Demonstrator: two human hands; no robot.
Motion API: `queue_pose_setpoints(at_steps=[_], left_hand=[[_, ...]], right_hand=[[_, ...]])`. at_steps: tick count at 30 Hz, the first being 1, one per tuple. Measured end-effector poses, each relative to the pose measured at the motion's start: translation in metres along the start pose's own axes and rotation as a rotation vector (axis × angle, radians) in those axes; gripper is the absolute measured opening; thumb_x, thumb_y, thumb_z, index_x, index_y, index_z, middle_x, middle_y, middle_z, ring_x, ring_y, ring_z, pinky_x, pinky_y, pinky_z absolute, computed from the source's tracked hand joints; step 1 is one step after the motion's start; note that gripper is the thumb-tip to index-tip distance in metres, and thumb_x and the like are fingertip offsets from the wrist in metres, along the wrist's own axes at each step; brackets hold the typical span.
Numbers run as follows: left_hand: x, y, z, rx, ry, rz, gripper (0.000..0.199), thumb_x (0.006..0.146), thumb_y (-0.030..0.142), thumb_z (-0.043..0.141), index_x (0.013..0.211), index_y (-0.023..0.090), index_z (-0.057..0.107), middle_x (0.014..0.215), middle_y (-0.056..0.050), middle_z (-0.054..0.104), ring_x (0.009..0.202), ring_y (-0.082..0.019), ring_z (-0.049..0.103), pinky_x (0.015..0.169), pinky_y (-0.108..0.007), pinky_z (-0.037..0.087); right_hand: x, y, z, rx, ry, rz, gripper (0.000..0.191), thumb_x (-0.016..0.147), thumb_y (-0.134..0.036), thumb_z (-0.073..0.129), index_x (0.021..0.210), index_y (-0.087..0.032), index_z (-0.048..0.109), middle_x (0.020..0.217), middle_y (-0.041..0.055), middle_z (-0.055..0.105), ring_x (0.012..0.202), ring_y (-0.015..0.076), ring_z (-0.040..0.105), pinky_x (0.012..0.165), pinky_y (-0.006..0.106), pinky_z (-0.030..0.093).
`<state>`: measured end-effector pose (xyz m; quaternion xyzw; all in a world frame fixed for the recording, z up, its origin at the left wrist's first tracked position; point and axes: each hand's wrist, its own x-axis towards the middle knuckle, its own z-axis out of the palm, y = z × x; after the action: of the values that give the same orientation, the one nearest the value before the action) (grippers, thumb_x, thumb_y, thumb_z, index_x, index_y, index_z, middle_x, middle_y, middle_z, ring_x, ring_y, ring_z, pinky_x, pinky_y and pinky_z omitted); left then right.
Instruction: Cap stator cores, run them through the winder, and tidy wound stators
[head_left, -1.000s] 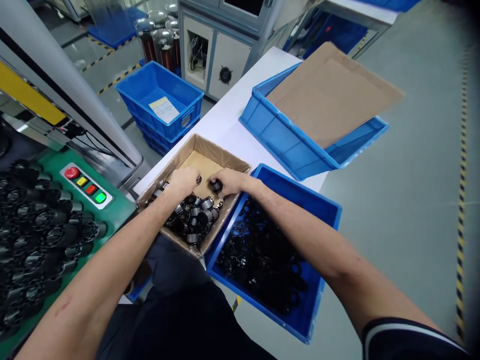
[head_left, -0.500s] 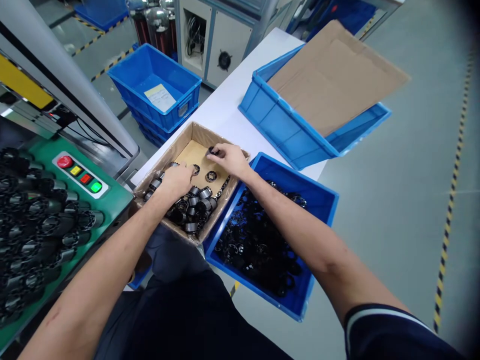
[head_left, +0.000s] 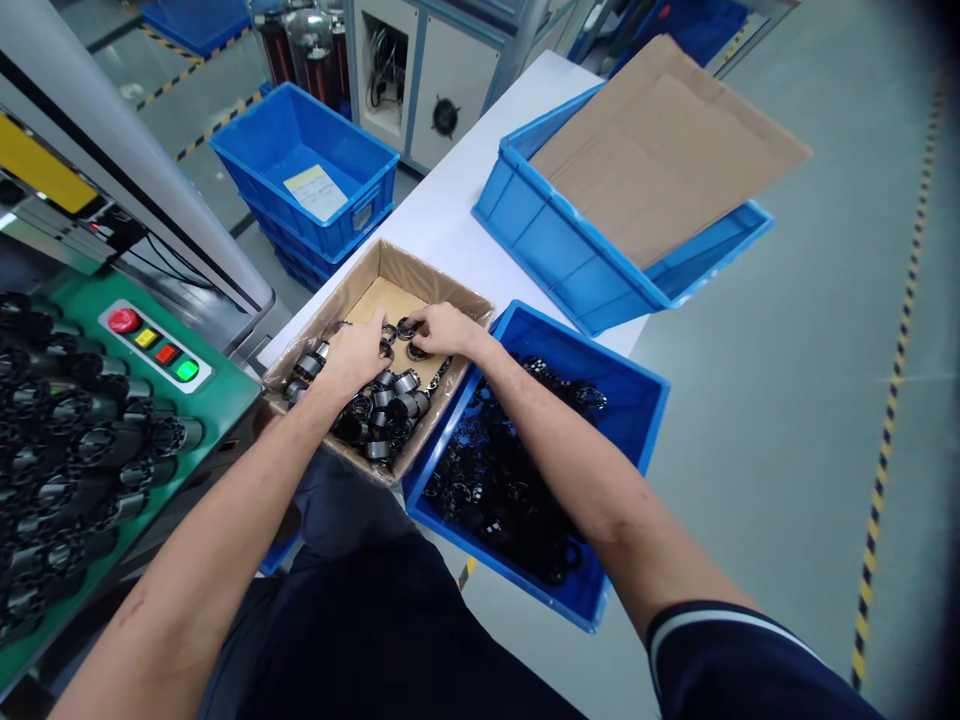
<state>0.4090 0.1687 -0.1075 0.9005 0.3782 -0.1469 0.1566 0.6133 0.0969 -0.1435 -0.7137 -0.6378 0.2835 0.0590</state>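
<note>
A plastic-lined cardboard box (head_left: 450,278) holds several dark, toothed metal cylinders (head_left: 379,412) heaped at its near end. Inside it, my left hand (head_left: 355,356) is closed, its fingers curled on a dark metal ring (head_left: 386,352); the exact grip is partly hidden. My right hand (head_left: 444,330) reaches in from the right, thumb and fingers pinched at another ring-shaped metal part (head_left: 417,351). One more ring (head_left: 406,328) lies right by its fingertips. Bare cardboard (head_left: 382,295) shows at the far end of the box.
Right of the box, a blue bin (head_left: 630,440) contains many black parts. A tilted blue crate (head_left: 570,235) with a cardboard sheet (head_left: 667,150) sits on the white table (head_left: 450,215). Stacked blue crates (head_left: 300,130) stand left. A green machine bed (head_left: 225,400) with buttons carries more metal cylinders.
My right hand has come down and nearer to my left hand, bringing its ring to the others on the box floor. My left hand has shifted only slightly.
</note>
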Motion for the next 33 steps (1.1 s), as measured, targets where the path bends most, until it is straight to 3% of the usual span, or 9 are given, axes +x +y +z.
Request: queue_pose_setpoints(at_steps=[5,8,12,13,16,21,24,28,33], left_hand=[[-0.003,0.018,0.0,-0.07,0.02,-0.019,0.067,0.097,0.033,0.093,0.153,0.016,0.06,0.136,-0.021,0.084,0.13,-0.042,0.081,0.103,-0.046,0.064],[-0.029,0.025,-0.01,-0.123,0.088,0.008,0.058,0.103,0.037,0.09,0.149,0.015,0.063,0.141,-0.022,0.082,0.128,-0.041,0.081,0.105,-0.048,0.064],[-0.114,0.017,-0.009,-0.236,0.273,0.126,0.039,0.112,0.04,0.081,0.144,0.025,0.066,0.144,-0.008,0.082,0.133,-0.03,0.079,0.119,-0.044,0.059],[-0.142,0.013,-0.001,-0.32,0.413,0.202,0.031,0.112,0.037,0.081,0.137,0.024,0.069,0.135,-0.007,0.084,0.129,-0.029,0.08,0.12,-0.045,0.059],[-0.225,-0.001,0.039,-0.484,0.659,0.308,0.016,0.114,0.026,0.076,0.128,0.026,0.069,0.121,-0.002,0.086,0.116,-0.023,0.083,0.124,-0.044,0.057],[-0.328,-0.024,0.109,-0.482,0.673,0.122,0.008,0.115,0.02,0.072,0.117,0.027,0.072,0.108,0.002,0.087,0.1,-0.017,0.086,0.124,-0.041,0.057],[-0.371,-0.043,0.122,-0.458,0.708,-0.008,0.008,0.114,0.02,0.071,0.113,0.028,0.073,0.105,0.002,0.088,0.096,-0.019,0.088,0.116,-0.044,0.065],[-0.418,-0.085,0.113,-0.359,0.832,-0.168,0.019,0.107,0.013,0.078,0.11,0.031,0.074,0.101,0.003,0.089,0.09,-0.022,0.089,0.112,-0.051,0.069],[-0.46,-0.162,0.105,-0.16,1.254,-0.382,0.022,0.095,0.011,0.091,0.101,0.027,0.076,0.091,0.0,0.087,0.08,-0.024,0.084,0.105,-0.052,0.071]], right_hand=[[-0.001,-0.003,-0.002,-0.014,-0.037,-0.043,0.035,0.109,-0.039,0.086,0.136,-0.017,0.079,0.138,0.01,0.082,0.123,0.0268,0.08,0.114,0.052,0.066],[-0.007,-0.009,-0.003,-0.059,0.01,-0.017,0.033,0.107,-0.034,0.084,0.134,-0.016,0.08,0.136,0.0121,0.081,0.12,0.0273,0.079,0.111,0.047,0.063],[-0.018,-0.022,-0.005,-0.135,0.111,0.034,0.042,0.108,-0.037,0.073,0.144,-0.015,0.075,0.146,0.0184,0.073,0.121,0.0315,0.076,0.104,0.041,0.059],[-0.021,-0.027,-0.005,-0.149,0.114,0.036,0.043,0.109,-0.038,0.072,0.148,-0.018,0.074,0.147,0.0171,0.073,0.124,0.0313,0.076,0.105,0.04,0.058],[-0.026,-0.047,0.001,-0.195,0.071,0.054,0.042,0.114,-0.039,0.071,0.152,-0.023,0.072,0.147,0.0115,0.075,0.128,0.0288,0.075,0.111,0.044,0.06],[-0.029,-0.092,0.019,-0.293,0.029,0.212,0.044,0.116,-0.045,0.076,0.152,-0.021,0.072,0.153,0.0137,0.074,0.134,0.0306,0.075,0.115,0.056,0.066],[-0.024,-0.11,0.024,-0.311,-0.013,0.285,0.044,0.115,-0.044,0.078,0.151,-0.02,0.073,0.152,0.0137,0.075,0.131,0.03,0.077,0.112,0.054,0.068],[-0.014,-0.12,0.027,-0.307,-0.052,0.348,0.038,0.115,-0.043,0.078,0.146,-0.022,0.076,0.149,0.0129,0.077,0.129,0.0282,0.078,0.112,0.051,0.069],[-0.01,-0.131,0.036,-0.292,0.004,0.414,0.033,0.114,-0.041,0.08,0.141,-0.021,0.078,0.145,0.0116,0.078,0.126,0.0268,0.079,0.108,0.048,0.07]])
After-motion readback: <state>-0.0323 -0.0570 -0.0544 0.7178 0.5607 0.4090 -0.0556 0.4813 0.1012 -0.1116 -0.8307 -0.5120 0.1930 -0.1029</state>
